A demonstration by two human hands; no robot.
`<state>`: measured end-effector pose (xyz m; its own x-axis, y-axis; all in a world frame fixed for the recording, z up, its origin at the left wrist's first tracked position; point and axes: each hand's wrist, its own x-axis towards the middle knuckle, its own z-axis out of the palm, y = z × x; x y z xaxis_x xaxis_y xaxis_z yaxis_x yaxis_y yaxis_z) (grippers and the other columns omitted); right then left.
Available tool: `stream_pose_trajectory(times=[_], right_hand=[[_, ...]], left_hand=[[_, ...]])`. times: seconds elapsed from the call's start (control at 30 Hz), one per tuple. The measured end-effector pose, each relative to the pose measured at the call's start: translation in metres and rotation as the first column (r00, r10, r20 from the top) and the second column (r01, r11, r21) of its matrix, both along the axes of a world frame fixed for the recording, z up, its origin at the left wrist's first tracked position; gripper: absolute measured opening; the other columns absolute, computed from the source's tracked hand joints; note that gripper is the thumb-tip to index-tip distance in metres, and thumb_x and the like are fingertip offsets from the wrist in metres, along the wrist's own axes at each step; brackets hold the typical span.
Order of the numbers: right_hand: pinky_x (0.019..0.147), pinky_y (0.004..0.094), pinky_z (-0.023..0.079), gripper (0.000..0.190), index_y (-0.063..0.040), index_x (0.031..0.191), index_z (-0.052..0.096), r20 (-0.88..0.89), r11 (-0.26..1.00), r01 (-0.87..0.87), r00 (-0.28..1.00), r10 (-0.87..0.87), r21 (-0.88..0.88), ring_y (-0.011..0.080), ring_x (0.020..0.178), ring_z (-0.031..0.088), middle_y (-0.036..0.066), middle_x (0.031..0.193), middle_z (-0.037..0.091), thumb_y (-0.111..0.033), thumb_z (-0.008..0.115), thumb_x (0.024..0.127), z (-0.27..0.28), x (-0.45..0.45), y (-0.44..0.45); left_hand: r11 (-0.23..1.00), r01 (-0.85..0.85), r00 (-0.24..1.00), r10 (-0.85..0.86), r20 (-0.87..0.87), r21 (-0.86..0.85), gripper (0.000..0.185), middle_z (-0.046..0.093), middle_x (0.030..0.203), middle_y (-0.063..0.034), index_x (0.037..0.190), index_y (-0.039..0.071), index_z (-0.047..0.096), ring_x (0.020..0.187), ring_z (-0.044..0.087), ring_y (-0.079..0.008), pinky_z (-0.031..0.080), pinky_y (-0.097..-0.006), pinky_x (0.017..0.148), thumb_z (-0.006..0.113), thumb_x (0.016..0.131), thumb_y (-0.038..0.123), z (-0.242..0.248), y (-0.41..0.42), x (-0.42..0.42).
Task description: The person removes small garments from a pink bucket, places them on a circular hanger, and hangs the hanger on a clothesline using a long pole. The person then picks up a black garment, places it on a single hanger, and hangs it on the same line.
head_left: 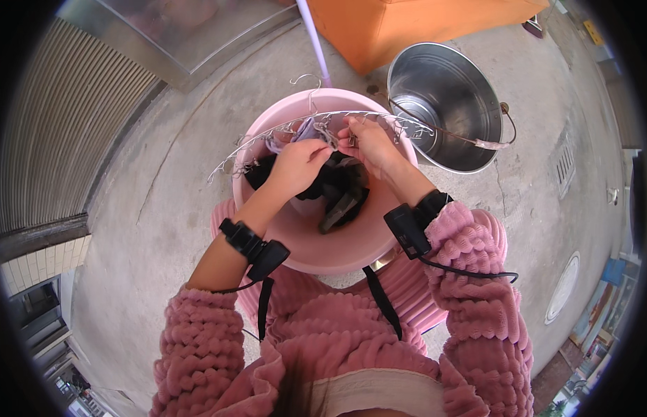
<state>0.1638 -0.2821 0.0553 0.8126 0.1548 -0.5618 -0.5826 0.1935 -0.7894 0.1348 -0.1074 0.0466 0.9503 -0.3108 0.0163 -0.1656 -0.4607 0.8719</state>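
A metal clip hanger (271, 133) with several small clips lies across the far part of a pink plastic tub (323, 255). My left hand (301, 166) pinches the lower end of a small grey cloth (326, 133), perhaps a sock, at the hanger's middle. Just right of it, the fingers of my right hand (373, 148) are closed on a small metal clip (352, 138). Lavender cloth (304, 131) hangs from the hanger beside the grey piece. Below my hands, dark wet-looking clothes (339, 187) lie in the tub. My fingers partly hide the grey cloth's edge.
A metal bucket (459, 99) with a wire handle stands at the tub's right, close to its rim. Behind are an orange box-like object (391, 31) and a lavender pole (315, 41). A ribbed shutter (68, 120) is at the left. Concrete floor (146, 250) surrounds the tub.
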Motion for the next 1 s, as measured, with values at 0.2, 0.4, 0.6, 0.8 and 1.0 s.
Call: stream_pose_trajectory(times=[0.2, 0.4, 0.6, 0.8, 1.0], right_hand=[[0.073, 0.0281, 0.048, 0.032, -0.002, 0.117, 0.053, 0.071, 0.996, 0.017, 0.997, -0.011, -0.092, 0.0125, 0.079, 0.056, 0.008, 0.098, 0.061, -0.026, 0.045, 0.096, -0.004, -0.002, -0.003], [0.063, 0.0239, 0.043, 0.026, -0.002, 0.107, 0.061, 0.089, 0.978, 0.011, 0.996, 0.008, -0.210, 0.0094, 0.070, 0.051, 0.002, 0.081, 0.057, -0.022, 0.051, 0.094, -0.015, -0.005, -0.014], [0.053, 0.0193, 0.040, 0.014, -0.005, 0.095, 0.061, 0.056, 0.982, 0.000, 0.998, 0.011, -0.187, 0.0058, 0.061, 0.047, -0.002, 0.072, 0.054, -0.017, 0.059, 0.089, -0.018, -0.008, -0.028], [0.052, 0.0171, 0.040, 0.015, -0.008, 0.098, 0.059, -0.041, 0.996, -0.061, 0.997, 0.058, -0.068, 0.0041, 0.057, 0.047, -0.005, 0.069, 0.053, -0.019, 0.062, 0.088, -0.009, -0.011, -0.027], [0.052, 0.0164, 0.042, 0.009, -0.009, 0.092, 0.058, -0.013, 0.995, -0.097, 0.995, 0.097, -0.002, 0.0041, 0.059, 0.048, -0.005, 0.070, 0.053, -0.016, 0.061, 0.088, -0.002, -0.012, -0.010]], left_hand=[[0.905, -0.105, 0.928, -0.060, -0.368, -0.412, 0.036, 0.065, 0.098, -0.0088, 0.112, -0.003, 0.057, 0.087, 0.061, -0.0172, 0.048, -0.0287, 0.078, 0.064, 0.084, 0.017, -0.023, -0.037, 0.025], [0.885, -0.063, 0.805, -0.228, -0.547, -0.461, 0.036, 0.061, 0.105, -0.0051, 0.114, 0.001, 0.057, 0.096, 0.056, -0.0129, 0.046, -0.0276, 0.080, 0.064, 0.085, 0.020, -0.043, -0.046, 0.018], [0.929, 0.353, 0.843, -0.266, -0.467, 0.109, 0.050, 0.062, 0.105, -0.0144, 0.116, 0.003, 0.056, 0.100, 0.058, -0.0241, 0.047, -0.0337, 0.084, 0.070, 0.076, 0.030, -0.132, -0.042, 0.021], [0.796, 0.380, 0.872, -0.137, -0.471, 0.471, 0.052, 0.023, 0.144, -0.0225, 0.120, 0.015, 0.056, 0.110, 0.051, -0.0434, 0.044, -0.0460, 0.093, 0.067, 0.070, 0.024, -0.212, -0.105, -0.043], [0.560, 0.752, 0.621, -0.425, -0.659, 0.348, 0.036, 0.066, 0.096, -0.0136, 0.099, 0.007, 0.067, 0.092, 0.062, -0.0301, 0.049, -0.0374, 0.080, 0.063, 0.066, 0.017, -0.169, -0.091, -0.064]])
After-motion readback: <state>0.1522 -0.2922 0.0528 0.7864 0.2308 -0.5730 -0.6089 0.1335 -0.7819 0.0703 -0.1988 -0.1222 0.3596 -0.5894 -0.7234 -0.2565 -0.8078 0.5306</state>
